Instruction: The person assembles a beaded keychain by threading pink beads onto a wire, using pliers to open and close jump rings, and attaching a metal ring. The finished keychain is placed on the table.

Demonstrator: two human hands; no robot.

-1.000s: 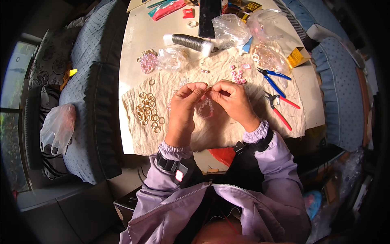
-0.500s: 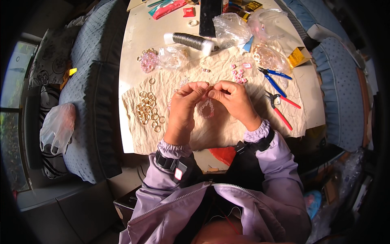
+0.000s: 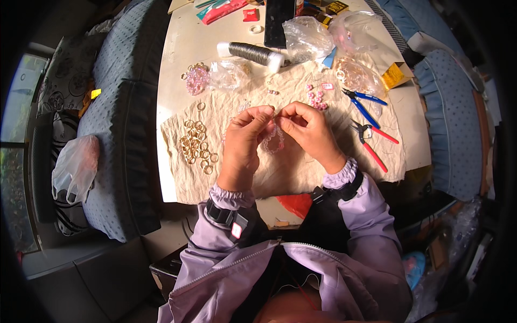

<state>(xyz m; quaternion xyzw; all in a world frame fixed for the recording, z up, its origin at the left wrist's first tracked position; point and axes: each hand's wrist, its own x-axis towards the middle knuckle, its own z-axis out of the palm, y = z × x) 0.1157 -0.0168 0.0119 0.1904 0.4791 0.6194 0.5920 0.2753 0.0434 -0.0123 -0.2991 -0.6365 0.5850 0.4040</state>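
Note:
My left hand (image 3: pixel 245 141) and my right hand (image 3: pixel 309 132) meet over the beige cloth, thumbs and forefingers pinched close together. A small loop of clear pinkish beads (image 3: pixel 279 141) hangs between them, its top end hidden at the fingertips. Whether thread or a ring is also in the pinch is too small to see. Left of my left hand lies a pile of gold-coloured rings (image 3: pixel 194 141), with a single ring (image 3: pixel 201 106) just above. Beyond my right hand sit several pink round beads (image 3: pixel 318 100). A few small beads (image 3: pixel 273 92) lie past my fingertips.
Blue-handled cutters (image 3: pixel 365 107) and red-handled pliers (image 3: pixel 371 144) lie on the cloth (image 3: pixel 291 180) at right. Farther back are a spool of dark cord (image 3: pixel 250 53), a pink bead cluster (image 3: pixel 197 81), plastic bags (image 3: pixel 307 39) and a black phone-like slab (image 3: pixel 274 27).
My right fingers have lifted slightly and drawn a little away from the left fingertips. The bead loop has shifted and turned a little beneath them.

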